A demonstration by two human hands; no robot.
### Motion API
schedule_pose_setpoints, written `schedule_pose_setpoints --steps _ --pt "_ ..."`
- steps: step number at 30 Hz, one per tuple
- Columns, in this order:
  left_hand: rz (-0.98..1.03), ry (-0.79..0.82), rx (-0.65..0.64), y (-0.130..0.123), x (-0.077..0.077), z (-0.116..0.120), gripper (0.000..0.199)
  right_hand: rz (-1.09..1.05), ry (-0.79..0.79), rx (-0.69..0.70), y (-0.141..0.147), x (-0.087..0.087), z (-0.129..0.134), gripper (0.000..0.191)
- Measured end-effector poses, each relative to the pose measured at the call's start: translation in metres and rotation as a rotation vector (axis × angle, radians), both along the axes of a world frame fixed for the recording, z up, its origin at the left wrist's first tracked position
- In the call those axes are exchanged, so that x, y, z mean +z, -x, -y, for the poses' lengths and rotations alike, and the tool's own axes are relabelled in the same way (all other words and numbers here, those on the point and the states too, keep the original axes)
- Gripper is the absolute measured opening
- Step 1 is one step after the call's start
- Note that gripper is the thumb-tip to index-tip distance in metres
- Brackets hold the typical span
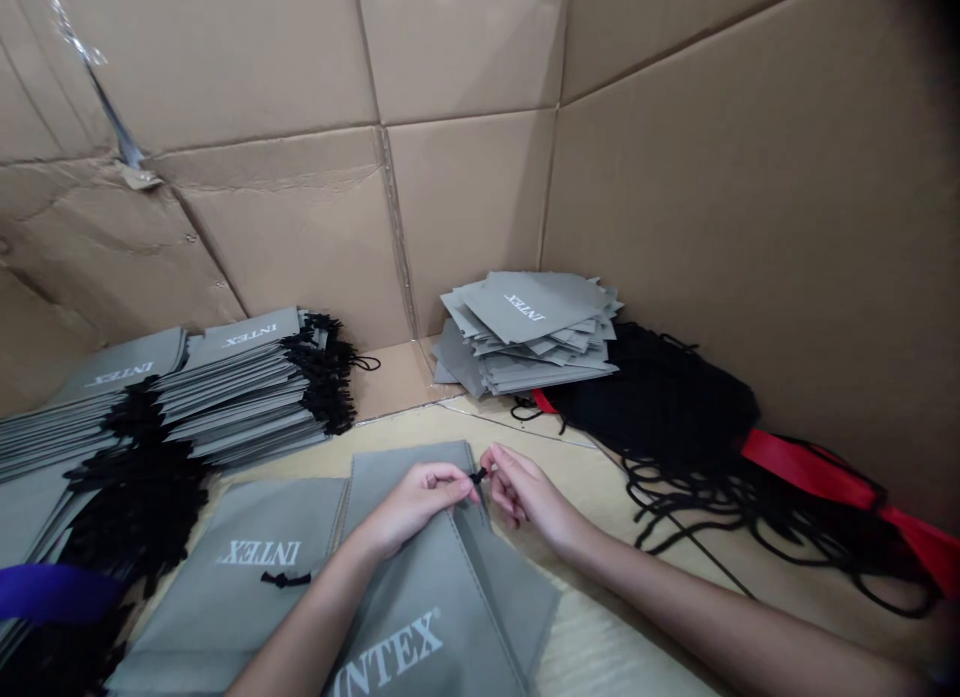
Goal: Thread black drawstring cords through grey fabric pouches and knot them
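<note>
- The short black cord (pixel 478 474) sits at the top edge of a grey non-woven drawstring bag (pixel 474 617), right between the two hands, its end poking up where they meet.
- The right hand (pixel 529 497) is closed in a pinch, thumb and forefinger gripping the black cord; so small a hold seems suited to a thin cord.
- The left hand (pixel 416 502) is also closed, its fingertips pressed at the bag's top edge, just beside the cord; whether they hold the cord too is hidden. This hold seems to steady the bag against the right hand's pull.
- The bag lies flat beneath both hands, its white INTEX print toward the near side.
- Left of the grip, a second INTEX bag (pixel 262 552) lies flat, a small black cord knot (pixel 285 579) on it.
- Further left, stacked bags (pixel 240 397) lie with their black cord ends (pixel 322 377) bunched along one side, apparently keeping the cords together.
- Ahead and right of the grip sits a loose pile of grey bag panels (pixel 525 327), a heap of black cords (pixel 652 397) beside it, and a red strap (pixel 810 467) across that heap.
- A cardboard wall (pixel 750 227) rises behind them.
</note>
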State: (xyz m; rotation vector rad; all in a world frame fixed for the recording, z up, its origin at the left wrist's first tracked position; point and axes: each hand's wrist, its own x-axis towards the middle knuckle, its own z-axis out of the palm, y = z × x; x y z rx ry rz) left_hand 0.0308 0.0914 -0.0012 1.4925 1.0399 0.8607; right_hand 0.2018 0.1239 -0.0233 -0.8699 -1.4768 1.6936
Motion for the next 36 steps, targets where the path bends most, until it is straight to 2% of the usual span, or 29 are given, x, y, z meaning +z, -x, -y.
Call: schedule_pose_setpoints --steps 5,8,15,20,22,24,27,29,32,36 --pt "-0.002 -0.005 -0.051 0.000 -0.003 -0.002 0.032 0.148 -0.225 0.016 -0.003 0.010 0.006 0.038" --pt "0.000 -0.013 -0.083 0.000 -0.004 -0.002 0.031 0.202 -0.266 0.071 -0.003 0.012 0.003 0.041" --pt "-0.022 -0.049 -0.104 0.001 -0.005 -0.002 0.034 0.098 -0.061 0.134 -0.001 0.009 0.006 0.044" --pt "-0.058 -0.080 -0.092 -0.002 -0.002 -0.001 0.036 -0.197 0.290 0.038 0.004 0.014 0.021 0.038" --pt "-0.070 -0.083 -0.089 -0.004 -0.001 -0.001 0.036 -0.188 0.302 0.000 0.003 0.017 0.021 0.039" --pt "-0.078 -0.080 -0.089 -0.003 0.000 0.000 0.036 -0.046 0.112 -0.012 -0.001 0.018 0.016 0.041" --pt "-0.087 -0.067 -0.082 -0.001 0.000 0.000 0.038 0.357 -0.454 0.002 -0.009 0.021 0.009 0.042" --pt "-0.084 -0.056 -0.075 0.001 -0.001 -0.001 0.042 0.603 -0.713 0.015 -0.014 0.022 0.008 0.031" --pt "-0.069 -0.039 -0.082 0.003 -0.003 -0.002 0.047 0.726 -0.806 0.084 -0.016 0.022 0.010 0.024" --pt "-0.064 0.005 -0.137 0.005 -0.004 -0.002 0.047 0.609 -0.843 0.277 -0.016 0.021 0.011 0.023"
